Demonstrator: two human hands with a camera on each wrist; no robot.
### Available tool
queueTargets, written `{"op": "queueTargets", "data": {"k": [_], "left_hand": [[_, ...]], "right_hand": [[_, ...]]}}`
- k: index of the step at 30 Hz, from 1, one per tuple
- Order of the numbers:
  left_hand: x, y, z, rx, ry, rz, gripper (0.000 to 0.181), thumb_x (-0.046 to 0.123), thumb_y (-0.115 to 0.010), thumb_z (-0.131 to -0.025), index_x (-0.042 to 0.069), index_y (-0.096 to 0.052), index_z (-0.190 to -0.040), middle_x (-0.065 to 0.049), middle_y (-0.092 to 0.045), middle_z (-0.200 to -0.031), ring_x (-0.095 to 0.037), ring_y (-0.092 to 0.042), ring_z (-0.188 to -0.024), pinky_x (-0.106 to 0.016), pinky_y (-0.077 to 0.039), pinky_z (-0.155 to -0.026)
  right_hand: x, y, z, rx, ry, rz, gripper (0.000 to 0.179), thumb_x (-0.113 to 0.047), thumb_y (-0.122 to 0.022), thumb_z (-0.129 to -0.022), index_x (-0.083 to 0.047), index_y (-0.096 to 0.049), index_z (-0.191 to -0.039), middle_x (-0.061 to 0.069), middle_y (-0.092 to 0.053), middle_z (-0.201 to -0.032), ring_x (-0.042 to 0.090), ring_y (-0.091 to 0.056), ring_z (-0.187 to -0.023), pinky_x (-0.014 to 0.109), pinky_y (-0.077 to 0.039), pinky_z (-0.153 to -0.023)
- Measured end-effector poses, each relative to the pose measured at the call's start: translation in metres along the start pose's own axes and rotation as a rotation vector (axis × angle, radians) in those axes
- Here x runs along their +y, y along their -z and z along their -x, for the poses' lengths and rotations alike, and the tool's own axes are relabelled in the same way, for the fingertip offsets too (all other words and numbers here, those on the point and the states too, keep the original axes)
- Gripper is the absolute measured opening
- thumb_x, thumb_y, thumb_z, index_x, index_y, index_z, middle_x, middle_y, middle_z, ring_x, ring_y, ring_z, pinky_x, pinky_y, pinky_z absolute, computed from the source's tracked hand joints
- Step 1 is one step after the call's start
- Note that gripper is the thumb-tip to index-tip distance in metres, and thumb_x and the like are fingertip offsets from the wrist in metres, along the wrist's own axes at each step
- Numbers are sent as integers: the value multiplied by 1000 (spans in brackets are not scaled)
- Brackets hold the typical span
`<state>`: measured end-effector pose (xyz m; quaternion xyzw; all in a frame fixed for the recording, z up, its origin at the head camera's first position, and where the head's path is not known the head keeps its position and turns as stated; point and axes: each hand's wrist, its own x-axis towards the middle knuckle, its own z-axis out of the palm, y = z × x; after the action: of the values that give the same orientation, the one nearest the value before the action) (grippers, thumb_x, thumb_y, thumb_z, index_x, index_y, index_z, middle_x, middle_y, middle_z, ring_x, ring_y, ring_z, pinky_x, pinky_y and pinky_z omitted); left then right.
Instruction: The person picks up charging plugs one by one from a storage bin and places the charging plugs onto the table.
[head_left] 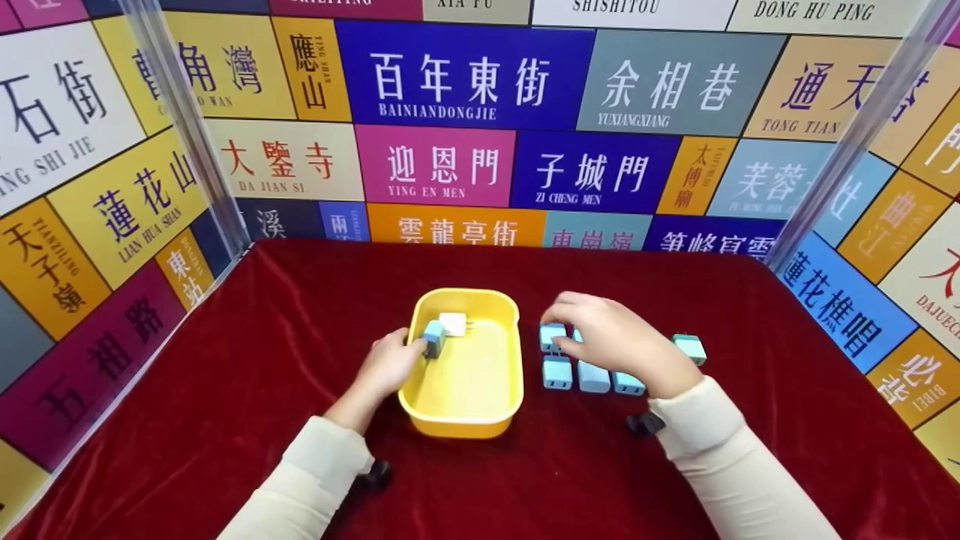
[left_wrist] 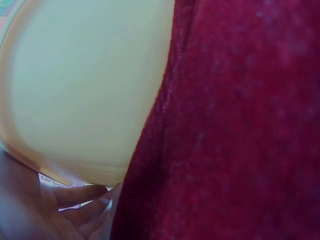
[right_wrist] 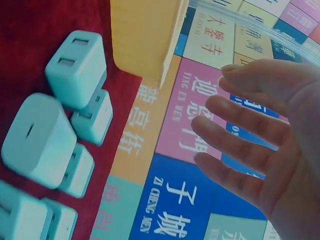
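Observation:
My left hand (head_left: 390, 363) grips the left side of a yellow plastic tub (head_left: 460, 427), its fingers along the outer wall (left_wrist: 75, 207) in the left wrist view. Inside the tub, close to that thumb, stands a blue charger plug (head_left: 434, 335). A white charger plug (head_left: 452, 324) lies behind it, prongs pointing right. My right hand (head_left: 611, 334) hovers over two rows of pale blue charger plugs, fingers apart and slightly bent. In the right wrist view the right hand (right_wrist: 275, 135) holds nothing. A back-row plug (head_left: 553, 337) shows beneath its fingertips; the hand hides others.
In the front row are a two-port plug (head_left: 557, 373), a rounded plug (head_left: 593, 377) and another plug (head_left: 628, 383). A green-tinged plug (head_left: 688, 349) sits apart at the right. Dark red cloth (head_left: 315, 300) covers the table. Colourful sign panels (head_left: 465, 75) and clear posts stand behind.

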<state>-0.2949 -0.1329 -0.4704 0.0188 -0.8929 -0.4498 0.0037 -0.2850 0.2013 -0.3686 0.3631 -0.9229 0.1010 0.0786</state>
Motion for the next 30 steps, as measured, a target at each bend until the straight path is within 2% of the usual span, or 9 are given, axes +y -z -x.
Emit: {"op": "queueTargets", "data": {"k": [7,10,14,17,23,26,30], "left_hand": [[-2,1,-1,-4,6,10,45,30,-54,-104,-1,-66,-135,-17,-69,-129,-30,-64,-114,-47,-52,-102],[-2,2,-2,0,5,10,43,30,-54,-105,-1,-67,-132,-17,-70,-126,-30,-64,-112,-47,-52,-101],[-1,2,-1,9,3,6,40,30,-55,-104,0,-69,-127,-16,-71,-122,-29,-64,-108,-46,-53,-98],[1,1,-1,14,-1,7,42,30,-55,-103,0,-69,-130,-17,-70,-125,-30,-64,-110,-46,-52,-100],[2,0,-1,6,10,14,47,31,-55,-103,0,-66,-136,-18,-68,-132,-31,-63,-115,-47,-51,-103],[2,0,-1,7,9,14,44,31,-55,-104,0,-68,-133,-17,-69,-128,-30,-64,-112,-47,-52,-101],[2,-1,-1,12,3,11,42,31,-56,-104,1,-69,-130,-16,-71,-123,-29,-65,-107,-46,-54,-97]], "right_hand": [[-20,-17,-38,-13,87,21,25,-14,-77,-97,-9,-78,-121,6,-70,-113,23,-67,-102,40,-59,-93],[-29,-25,-54,-52,106,29,28,-14,-76,-97,-7,-76,-124,10,-70,-117,26,-67,-106,42,-58,-96],[-36,-35,-73,-146,77,18,33,-16,-74,-99,-7,-74,-130,11,-69,-127,28,-66,-116,44,-55,-103],[-36,-44,-85,-193,49,4,35,-16,-73,-100,-8,-73,-134,10,-68,-131,29,-66,-120,44,-54,-105],[-34,-62,-101,-237,-7,-23,38,-17,-72,-102,-8,-71,-138,11,-65,-137,29,-64,-124,44,-52,-108],[-36,-70,-108,-260,-22,-30,40,-16,-71,-102,-6,-68,-141,12,-63,-141,29,-63,-128,43,-50,-110],[-38,-81,-116,-293,-44,-32,48,-16,-67,-104,-3,-60,-150,14,-54,-156,31,-54,-142,44,-44,-118]]}}
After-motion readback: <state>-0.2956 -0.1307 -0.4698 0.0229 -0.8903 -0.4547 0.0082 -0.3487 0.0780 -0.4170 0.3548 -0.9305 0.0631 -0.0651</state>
